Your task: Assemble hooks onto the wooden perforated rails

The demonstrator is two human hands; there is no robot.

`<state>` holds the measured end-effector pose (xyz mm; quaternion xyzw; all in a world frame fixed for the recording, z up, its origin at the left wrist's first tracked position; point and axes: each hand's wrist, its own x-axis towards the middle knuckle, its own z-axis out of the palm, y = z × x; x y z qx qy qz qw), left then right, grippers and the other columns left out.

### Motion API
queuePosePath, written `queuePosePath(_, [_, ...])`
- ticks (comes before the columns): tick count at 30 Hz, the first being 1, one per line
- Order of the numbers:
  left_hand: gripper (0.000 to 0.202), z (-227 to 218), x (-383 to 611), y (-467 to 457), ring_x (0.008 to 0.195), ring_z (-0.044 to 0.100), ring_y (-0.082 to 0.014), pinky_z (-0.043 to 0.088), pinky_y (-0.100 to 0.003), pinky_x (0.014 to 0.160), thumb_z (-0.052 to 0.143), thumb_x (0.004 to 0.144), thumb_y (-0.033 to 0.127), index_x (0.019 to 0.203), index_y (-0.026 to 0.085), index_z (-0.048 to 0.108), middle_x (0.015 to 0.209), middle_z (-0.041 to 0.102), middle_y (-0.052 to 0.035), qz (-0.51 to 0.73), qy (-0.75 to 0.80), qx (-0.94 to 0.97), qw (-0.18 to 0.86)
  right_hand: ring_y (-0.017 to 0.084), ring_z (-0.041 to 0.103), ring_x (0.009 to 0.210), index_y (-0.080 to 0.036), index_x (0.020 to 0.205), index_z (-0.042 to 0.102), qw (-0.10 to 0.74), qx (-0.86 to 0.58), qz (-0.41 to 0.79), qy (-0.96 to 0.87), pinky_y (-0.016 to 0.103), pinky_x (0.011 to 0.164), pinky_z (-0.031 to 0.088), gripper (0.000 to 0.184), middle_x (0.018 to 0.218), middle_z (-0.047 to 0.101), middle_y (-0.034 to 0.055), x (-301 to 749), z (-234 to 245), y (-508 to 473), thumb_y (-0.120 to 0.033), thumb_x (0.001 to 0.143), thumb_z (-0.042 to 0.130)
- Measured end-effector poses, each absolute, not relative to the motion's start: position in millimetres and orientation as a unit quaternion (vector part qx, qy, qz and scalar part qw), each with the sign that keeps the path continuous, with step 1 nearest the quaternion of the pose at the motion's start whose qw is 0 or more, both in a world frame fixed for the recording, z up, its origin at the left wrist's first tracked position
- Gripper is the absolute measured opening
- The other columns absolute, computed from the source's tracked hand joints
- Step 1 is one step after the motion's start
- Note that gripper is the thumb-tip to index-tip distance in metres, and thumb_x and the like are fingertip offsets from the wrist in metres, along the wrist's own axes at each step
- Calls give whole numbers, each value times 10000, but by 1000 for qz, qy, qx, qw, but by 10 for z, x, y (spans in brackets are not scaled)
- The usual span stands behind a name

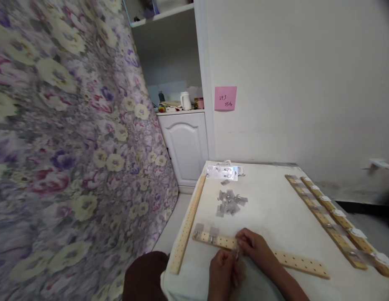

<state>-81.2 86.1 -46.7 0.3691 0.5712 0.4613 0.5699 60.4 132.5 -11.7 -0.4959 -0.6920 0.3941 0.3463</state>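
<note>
My left hand [223, 269] and my right hand [253, 247] meet at the front of the table, fingers pinched on a small hook on a clear plastic card [236, 252]. The fingers partly hide it. Just behind them lies a wooden strip with rows of holes [303, 263], running crosswise under my right forearm. Two similar carded metal hooks [212, 239] sit on its left end. Farther back is a loose pile of these hooks on clear cards [229, 202].
Along the left table edge lies another perforated wooden strip [183, 238]. Two wooden strips bearing clear cards [323, 221] line the right side. Clear plastic packaging [222, 172] is at the back of the white table [266, 188]. A floral curtain [72, 167] hangs at left.
</note>
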Motion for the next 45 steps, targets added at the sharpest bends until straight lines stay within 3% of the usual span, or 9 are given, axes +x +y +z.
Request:
queuePosePath(8, [252, -368, -761, 937, 257, 343, -42, 148, -175, 294, 510, 738, 383, 575, 197, 463, 400, 509, 54, 475, 608, 295, 564, 175, 606, 781, -180, 881, 666, 335, -504, 330, -724, 264, 740, 434, 227, 835, 676, 42, 459, -277, 1588, -217, 775, 468])
queuePosePath(15, [212, -344, -749, 971, 266, 360, -43, 148, -172, 306, 462, 748, 348, 596, 201, 443, 415, 518, 49, 479, 626, 262, 556, 177, 623, 896, -223, 949, 686, 293, -525, 305, -738, 259, 798, 435, 273, 958, 692, 37, 369, -351, 1674, -248, 801, 458])
queuePosePath(31, [244, -388, -769, 985, 272, 358, -46, 144, -181, 318, 492, 729, 413, 621, 199, 447, 416, 532, 37, 501, 613, 254, 556, 168, 618, 949, -245, 1011, 668, 265, -545, 292, -740, 256, 830, 423, 288, 1007, 685, 23, 338, -350, 1623, -277, 841, 438])
queuePosePath(45, [300, -330, -745, 983, 252, 337, -51, 141, -185, 310, 510, 695, 463, 561, 201, 450, 363, 486, 40, 492, 613, 260, 560, 174, 603, 893, -235, 1055, 639, 259, -544, 303, -738, 267, 787, 427, 323, 948, 661, 22, 368, -317, 1586, -260, 771, 488])
